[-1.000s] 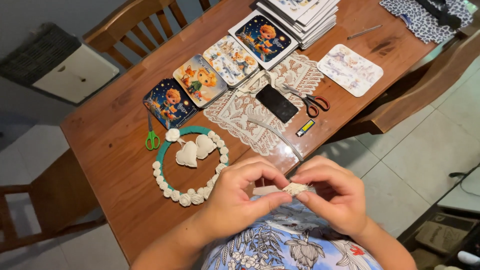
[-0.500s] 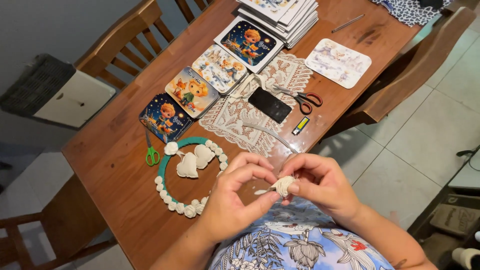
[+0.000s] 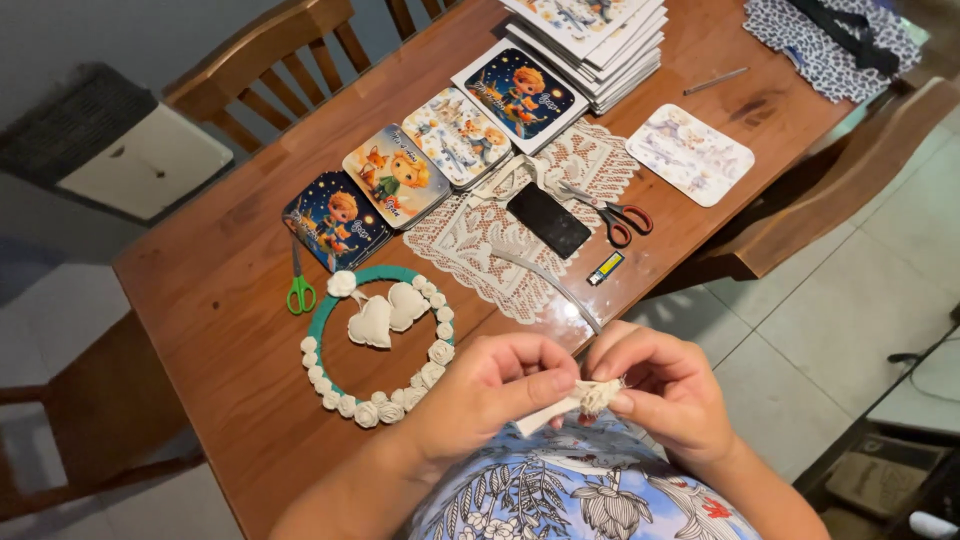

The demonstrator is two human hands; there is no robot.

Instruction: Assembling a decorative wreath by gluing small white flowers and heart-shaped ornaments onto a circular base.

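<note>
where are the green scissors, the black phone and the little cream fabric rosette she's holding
green scissors (image 3: 300, 292): head view, on the green handles
black phone (image 3: 548, 220): head view, middle of the dark screen
cream fabric rosette (image 3: 597, 396): head view, on the gathered bit between the fingertips of both hands

The wooden table (image 3: 230, 300) carried a lace doily (image 3: 520, 235); left of the doily lay green scissors (image 3: 299, 290) and a rosette-edged ring (image 3: 375, 345), right of it a lighter (image 3: 605, 268).

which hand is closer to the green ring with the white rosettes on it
Left. The left hand is just right of the green ring, close to its rosette edge but apart from it. The right hand lies beyond the left, farther away. Both pinch a cream fabric strip.
</note>
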